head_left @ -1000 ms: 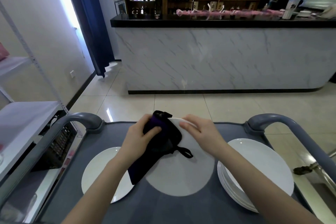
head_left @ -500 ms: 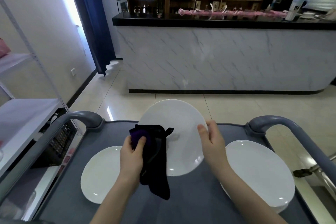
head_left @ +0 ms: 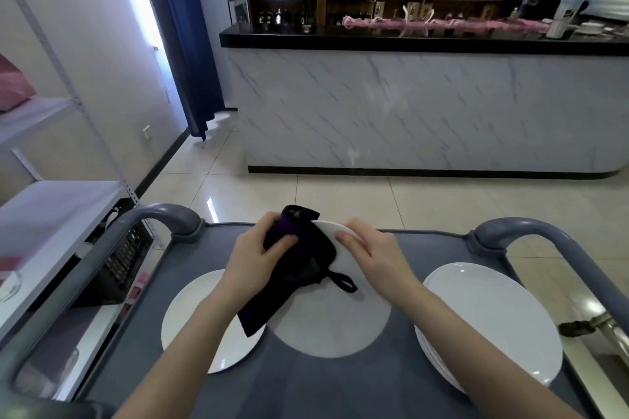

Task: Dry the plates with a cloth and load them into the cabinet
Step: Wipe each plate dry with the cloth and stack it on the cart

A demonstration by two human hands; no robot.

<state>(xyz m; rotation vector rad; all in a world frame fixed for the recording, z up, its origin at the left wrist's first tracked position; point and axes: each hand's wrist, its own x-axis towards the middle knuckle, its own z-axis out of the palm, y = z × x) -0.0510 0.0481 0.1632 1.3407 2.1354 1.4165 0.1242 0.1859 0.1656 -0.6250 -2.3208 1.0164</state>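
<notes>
Over the middle of the grey worktop (head_left: 340, 391) the left hand (head_left: 253, 248) curls its fingers round a dark cloth (head_left: 292, 272) pressed on the tilted plate (head_left: 333, 323), while the right hand (head_left: 374, 252) grips that plate's 12 o'clock rim, with a single plate (head_left: 190, 326) at 9 o'clock, a plate stack (head_left: 490, 323) at 3 o'clock and a marble bar (head_left: 408, 112) beyond at 12 o'clock.

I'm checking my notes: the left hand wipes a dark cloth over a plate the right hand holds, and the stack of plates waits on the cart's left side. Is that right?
No: the head view shows the stack of plates on the cart's right side, not its left. The left hand does wipe the cloth over the plate the right hand holds.
</notes>
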